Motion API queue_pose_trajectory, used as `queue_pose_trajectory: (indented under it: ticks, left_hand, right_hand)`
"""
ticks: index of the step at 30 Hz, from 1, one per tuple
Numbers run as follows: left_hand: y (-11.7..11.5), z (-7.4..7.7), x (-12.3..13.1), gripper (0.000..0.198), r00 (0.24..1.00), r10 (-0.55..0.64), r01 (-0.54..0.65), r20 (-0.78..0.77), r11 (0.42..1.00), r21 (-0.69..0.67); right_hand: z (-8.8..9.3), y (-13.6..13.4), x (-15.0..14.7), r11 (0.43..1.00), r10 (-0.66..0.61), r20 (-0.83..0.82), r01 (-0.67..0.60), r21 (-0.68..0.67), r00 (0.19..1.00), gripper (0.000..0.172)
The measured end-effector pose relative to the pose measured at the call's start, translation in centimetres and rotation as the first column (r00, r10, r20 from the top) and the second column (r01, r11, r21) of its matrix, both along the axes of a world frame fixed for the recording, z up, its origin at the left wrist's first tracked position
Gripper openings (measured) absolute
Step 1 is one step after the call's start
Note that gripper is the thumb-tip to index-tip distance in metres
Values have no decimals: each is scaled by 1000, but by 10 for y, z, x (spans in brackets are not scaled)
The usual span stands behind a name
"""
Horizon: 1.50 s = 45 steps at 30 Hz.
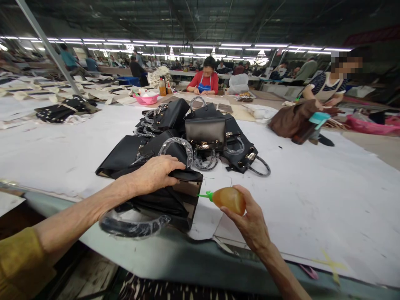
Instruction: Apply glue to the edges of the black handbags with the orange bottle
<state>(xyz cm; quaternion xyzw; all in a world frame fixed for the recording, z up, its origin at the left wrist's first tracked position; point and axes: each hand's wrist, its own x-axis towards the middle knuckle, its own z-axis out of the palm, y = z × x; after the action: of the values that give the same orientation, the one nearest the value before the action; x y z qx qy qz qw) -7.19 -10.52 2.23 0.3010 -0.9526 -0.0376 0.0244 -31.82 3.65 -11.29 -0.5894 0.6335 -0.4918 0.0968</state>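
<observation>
My left hand [154, 175] lies closed over the top edge of a black handbag [175, 200] that rests on its side at the near edge of the table. Its plastic-wrapped handle [133, 227] hangs over the table's front. My right hand [246, 221] grips a small amber squeeze bottle [230, 198] with a green nozzle [206, 195]. The nozzle tip points at the bag's side edge, almost touching it.
A pile of black handbags [203, 133] with wrapped handles sits behind on the white paper-covered table [312, 196]. Across the table are a person in red [204, 79] and a person in a striped top [328, 87] beside a brown bag [290, 118]. A pink bowl [145, 99] stands far left.
</observation>
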Motion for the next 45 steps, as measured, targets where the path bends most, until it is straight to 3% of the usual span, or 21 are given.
queue_pose_trajectory:
  ticks: [9, 21, 28, 35, 45]
  left_hand:
    - [14, -6, 6, 31, 1000, -18, 18, -6, 999, -42]
    - [39, -29, 28, 30, 994, -85, 79, -74, 993, -87]
    - [52, -39, 36, 30, 985, -99, 83, -139, 989, -119]
    - [53, -45, 40, 33, 976, -121, 88, -184, 980, -177]
    - [60, -43, 41, 31, 985, -90, 69, -149, 988, -139]
  right_hand:
    - [-16, 1, 4, 998, 0, 45, -3, 63, 999, 61]
    - [-11, 10, 5, 969, -87, 210, 34, 244, 974, 66]
    - [-15, 8, 5, 965, -102, 229, 41, 259, 968, 63]
    - [-19, 13, 3, 960, -76, 313, -16, 281, 947, 62]
    - [-21, 22, 3, 946, -15, 422, -124, 300, 907, 55]
